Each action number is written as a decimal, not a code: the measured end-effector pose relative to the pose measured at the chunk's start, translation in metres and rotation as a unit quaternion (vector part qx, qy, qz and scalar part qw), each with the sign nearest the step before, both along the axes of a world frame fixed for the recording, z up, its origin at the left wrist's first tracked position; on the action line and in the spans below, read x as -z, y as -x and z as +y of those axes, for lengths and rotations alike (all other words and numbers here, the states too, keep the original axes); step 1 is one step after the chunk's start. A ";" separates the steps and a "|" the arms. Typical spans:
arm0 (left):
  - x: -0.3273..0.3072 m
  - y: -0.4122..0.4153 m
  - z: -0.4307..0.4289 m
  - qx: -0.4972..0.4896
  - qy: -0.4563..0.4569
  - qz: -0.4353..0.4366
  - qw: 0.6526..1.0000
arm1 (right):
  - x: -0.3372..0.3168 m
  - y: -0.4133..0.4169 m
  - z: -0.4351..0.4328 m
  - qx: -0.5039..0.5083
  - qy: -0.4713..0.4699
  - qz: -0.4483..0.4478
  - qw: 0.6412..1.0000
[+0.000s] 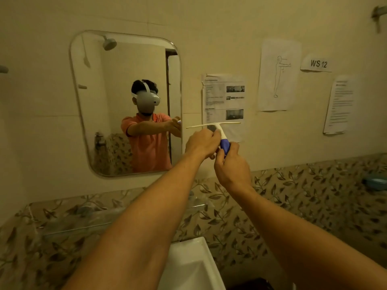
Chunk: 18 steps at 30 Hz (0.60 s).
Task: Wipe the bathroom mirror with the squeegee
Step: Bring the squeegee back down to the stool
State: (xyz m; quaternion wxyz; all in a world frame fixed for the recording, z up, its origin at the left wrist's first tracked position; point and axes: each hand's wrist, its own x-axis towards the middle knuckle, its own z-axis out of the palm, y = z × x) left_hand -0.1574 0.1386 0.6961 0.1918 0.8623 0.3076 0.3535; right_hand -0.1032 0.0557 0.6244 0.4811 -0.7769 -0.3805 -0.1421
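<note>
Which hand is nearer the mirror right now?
Left. The left hand sits just right of the mirror; the right hand is farther right and lower.

There is one view only, from a wide-angle camera worn on the person's head. It faces the bathroom wall (230, 28) from near, tilted somewhat down, and stands a little right of the mirror (125, 101), which lies left of centre and reflects the headset (147, 99). Below and right of the mirror, the sink (188, 264) meets the bottom edge.
</note>
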 end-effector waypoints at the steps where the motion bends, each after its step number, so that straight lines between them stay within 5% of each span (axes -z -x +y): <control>1: 0.001 -0.011 -0.005 0.009 0.000 -0.003 1.000 | 0.001 -0.009 -0.006 0.000 0.000 0.001 1.000; 18: 0.061 -0.139 -0.032 0.098 0.070 0.070 0.990 | 0.067 -0.119 -0.055 0.056 0.067 0.020 0.996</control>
